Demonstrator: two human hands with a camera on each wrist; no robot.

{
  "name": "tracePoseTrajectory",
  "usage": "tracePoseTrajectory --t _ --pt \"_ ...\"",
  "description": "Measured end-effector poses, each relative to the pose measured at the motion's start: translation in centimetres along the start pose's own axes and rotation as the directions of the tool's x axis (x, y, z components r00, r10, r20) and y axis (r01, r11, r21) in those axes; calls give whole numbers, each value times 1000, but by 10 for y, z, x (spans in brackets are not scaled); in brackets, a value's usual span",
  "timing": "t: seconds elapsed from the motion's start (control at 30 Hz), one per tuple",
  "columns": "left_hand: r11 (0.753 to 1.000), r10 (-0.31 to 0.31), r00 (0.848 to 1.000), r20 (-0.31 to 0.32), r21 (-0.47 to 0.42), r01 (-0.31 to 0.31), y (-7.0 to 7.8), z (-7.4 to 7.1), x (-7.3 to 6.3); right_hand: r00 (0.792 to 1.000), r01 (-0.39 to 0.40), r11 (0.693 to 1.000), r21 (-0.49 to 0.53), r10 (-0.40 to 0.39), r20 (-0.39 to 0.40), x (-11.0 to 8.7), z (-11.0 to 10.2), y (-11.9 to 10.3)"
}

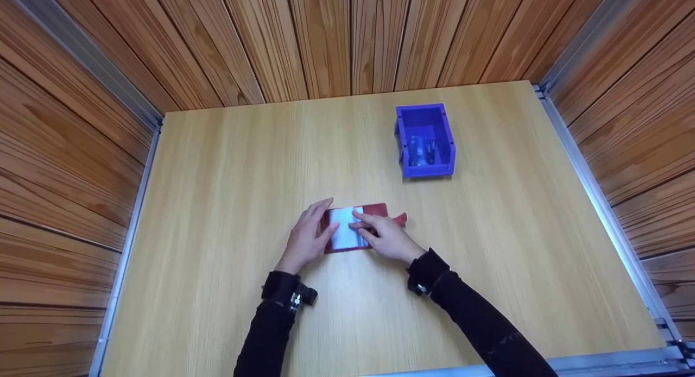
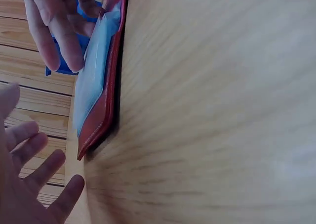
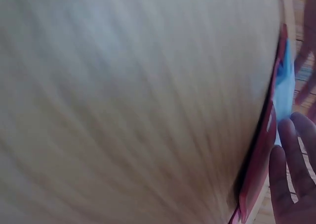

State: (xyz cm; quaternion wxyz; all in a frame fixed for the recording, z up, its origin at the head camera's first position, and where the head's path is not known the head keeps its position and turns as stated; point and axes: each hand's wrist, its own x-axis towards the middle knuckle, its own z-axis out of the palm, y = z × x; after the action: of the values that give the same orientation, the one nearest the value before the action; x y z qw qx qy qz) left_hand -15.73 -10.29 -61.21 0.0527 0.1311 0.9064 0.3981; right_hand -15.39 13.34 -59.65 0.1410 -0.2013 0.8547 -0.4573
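Note:
A red card wallet (image 1: 374, 209) lies spread out on the table, its whitish-blue clear plastic sleeves (image 1: 343, 230) facing up. Its strap (image 1: 400, 219) sticks out on the right. My left hand (image 1: 305, 238) is at the wallet's left edge, thumb over the sleeves; the left wrist view shows these fingers spread and straight. From the right, my right hand (image 1: 390, 238) reaches over the wallet, with extended fingertips on the sleeves and the palm covering part of the red cover. The left wrist view shows the sleeves (image 2: 94, 80) as a thick stack above the red cover (image 2: 98, 116).
Farther back to the right stands a blue-purple plastic bin (image 1: 428, 171) with clear plastic packets (image 1: 421, 150) inside. Wood-plank walls (image 1: 326, 40) enclose the table (image 1: 228, 192) at the back and sides, with metal rails (image 1: 608, 219) along its edges.

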Motion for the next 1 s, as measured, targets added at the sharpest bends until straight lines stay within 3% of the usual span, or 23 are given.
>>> tracePoseTrajectory --t 0.17,0.33,0.83,1.0 --pt "991 53 994 93 114 -64 -1 1 -4 1000 -19 996 -92 20 10 0 5 -1" --pt "978 92 989 115 178 -112 -5 1 -6 999 -21 991 -132 25 28 -1 5 -1" --pt "972 117 983 139 187 -142 -8 1 -5 999 52 985 -163 -50 13 -6 0 5" --pt "971 115 984 138 194 -141 -7 1 -5 993 112 970 -214 -114 0 -9 -4 8"
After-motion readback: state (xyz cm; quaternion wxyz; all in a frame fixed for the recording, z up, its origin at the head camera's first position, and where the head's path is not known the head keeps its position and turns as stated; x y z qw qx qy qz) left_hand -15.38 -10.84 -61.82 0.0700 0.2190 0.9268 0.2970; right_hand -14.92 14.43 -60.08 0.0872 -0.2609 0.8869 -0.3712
